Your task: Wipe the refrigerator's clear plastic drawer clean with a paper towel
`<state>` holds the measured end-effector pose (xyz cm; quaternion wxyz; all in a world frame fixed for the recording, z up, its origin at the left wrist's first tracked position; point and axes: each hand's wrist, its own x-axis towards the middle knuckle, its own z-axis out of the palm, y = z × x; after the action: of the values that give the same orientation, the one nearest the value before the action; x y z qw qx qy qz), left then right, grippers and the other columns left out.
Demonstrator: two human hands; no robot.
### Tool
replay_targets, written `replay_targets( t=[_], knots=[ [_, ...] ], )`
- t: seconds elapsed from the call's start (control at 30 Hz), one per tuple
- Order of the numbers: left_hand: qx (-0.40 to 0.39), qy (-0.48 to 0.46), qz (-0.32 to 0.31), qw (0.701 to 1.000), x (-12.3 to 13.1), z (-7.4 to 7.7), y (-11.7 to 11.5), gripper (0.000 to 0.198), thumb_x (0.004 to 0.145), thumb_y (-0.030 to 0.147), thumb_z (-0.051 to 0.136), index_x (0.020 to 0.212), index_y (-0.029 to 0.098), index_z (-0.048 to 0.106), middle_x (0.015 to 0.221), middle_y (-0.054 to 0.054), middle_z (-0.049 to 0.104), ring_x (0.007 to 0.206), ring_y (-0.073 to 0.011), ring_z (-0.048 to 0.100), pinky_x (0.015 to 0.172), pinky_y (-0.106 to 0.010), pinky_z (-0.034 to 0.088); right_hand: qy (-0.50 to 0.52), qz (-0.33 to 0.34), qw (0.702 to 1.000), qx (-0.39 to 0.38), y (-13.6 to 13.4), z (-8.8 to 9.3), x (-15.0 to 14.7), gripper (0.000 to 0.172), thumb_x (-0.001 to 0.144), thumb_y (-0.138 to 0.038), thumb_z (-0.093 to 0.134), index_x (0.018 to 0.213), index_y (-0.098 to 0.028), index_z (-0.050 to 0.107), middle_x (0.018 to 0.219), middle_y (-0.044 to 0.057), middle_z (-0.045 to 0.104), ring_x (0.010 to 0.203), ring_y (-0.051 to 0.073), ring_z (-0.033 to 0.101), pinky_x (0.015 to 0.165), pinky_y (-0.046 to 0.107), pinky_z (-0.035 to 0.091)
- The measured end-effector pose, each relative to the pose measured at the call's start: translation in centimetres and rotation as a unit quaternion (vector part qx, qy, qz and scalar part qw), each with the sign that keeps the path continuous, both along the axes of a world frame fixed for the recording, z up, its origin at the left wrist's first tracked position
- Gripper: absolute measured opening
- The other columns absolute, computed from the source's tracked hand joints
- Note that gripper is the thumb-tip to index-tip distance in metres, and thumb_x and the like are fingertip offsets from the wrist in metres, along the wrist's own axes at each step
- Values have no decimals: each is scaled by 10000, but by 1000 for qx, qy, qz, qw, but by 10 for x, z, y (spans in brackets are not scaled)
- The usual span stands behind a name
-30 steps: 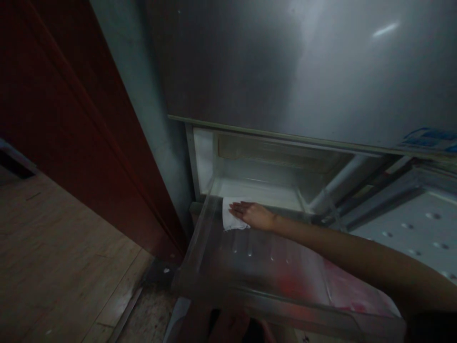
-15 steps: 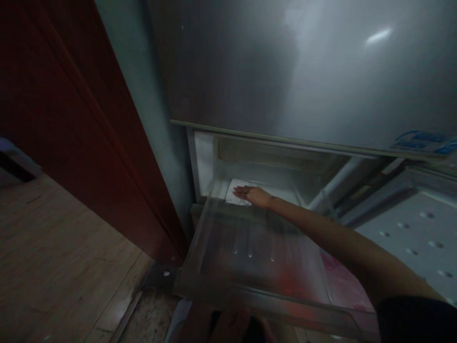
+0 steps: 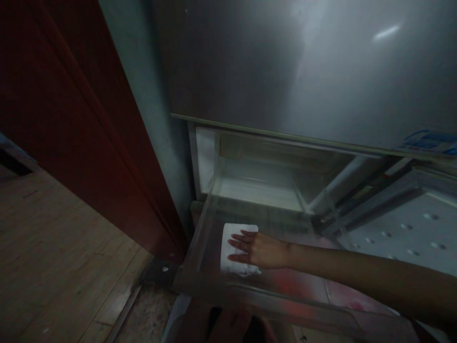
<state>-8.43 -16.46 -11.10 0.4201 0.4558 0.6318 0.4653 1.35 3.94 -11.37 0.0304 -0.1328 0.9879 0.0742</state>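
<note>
My right hand [image 3: 262, 248] lies flat on a folded white cloth [image 3: 228, 238], its fingers stretched out and spread. Under it, the cloth rests on the floor of a clear plastic drawer [image 3: 200, 247], close to the drawer's front. This drawer is pulled out of a fridge compartment [image 3: 257, 188] with white inner walls. At the bottom middle, by the drawer's front edge, a dim skin-toned shape [image 3: 232, 324] shows, perhaps my left hand; its fingers cannot be made out. Blurred red and pink patches show through the clear plastic.
A large grey fridge door [image 3: 285, 71] is shut above the compartment. To the right stands the opened lower door [image 3: 407, 228], with a dimpled inner panel. A dark red door frame [image 3: 107, 143] and a pale wall strip [image 3: 143, 95] run along the left, beside a tiled floor [image 3: 64, 252].
My right hand has drawn the white cloth from the back of the drawer toward its front. The fingers are now more spread. The view has shifted slightly.
</note>
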Motion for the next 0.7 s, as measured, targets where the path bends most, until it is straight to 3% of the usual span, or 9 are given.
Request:
replay_targets(
  t=[0.23, 0.5, 0.7],
  knots=[
    [-7, 1, -9, 1000, 1, -2, 1, 250, 914, 331, 508, 1108, 194, 586, 1147, -78, 600, 930, -164, 606, 802, -358, 536, -8, -17, 1000, -5, -14, -1, -3, 403, 952, -229, 406, 1353, -235, 452, 1447, 80, 405, 1309, 313, 395, 998, 506, 401],
    [-14, 1, -18, 1000, 0, -5, 2, 250, 913, 341, 505, 1094, 195, 596, 1148, -70, 601, 938, -174, 604, 809, -358, 533, 27, -5, 999, -23, -26, -1, 4, 316, 947, -246, 434, 1228, -295, 567, 1373, 14, 506, 1268, 278, 445, 1003, 533, 356],
    [-26, 2, -23, 999, 0, -7, 2, 249, 912, 344, 506, 1086, 192, 600, 1137, -67, 606, 930, -173, 607, 802, -354, 535, 17, -17, 1000, -14, 3, -10, -3, 364, 934, -220, 448, 1289, -259, 519, 1407, 13, 467, 1300, 277, 414, 1046, 524, 341]
  ],
)
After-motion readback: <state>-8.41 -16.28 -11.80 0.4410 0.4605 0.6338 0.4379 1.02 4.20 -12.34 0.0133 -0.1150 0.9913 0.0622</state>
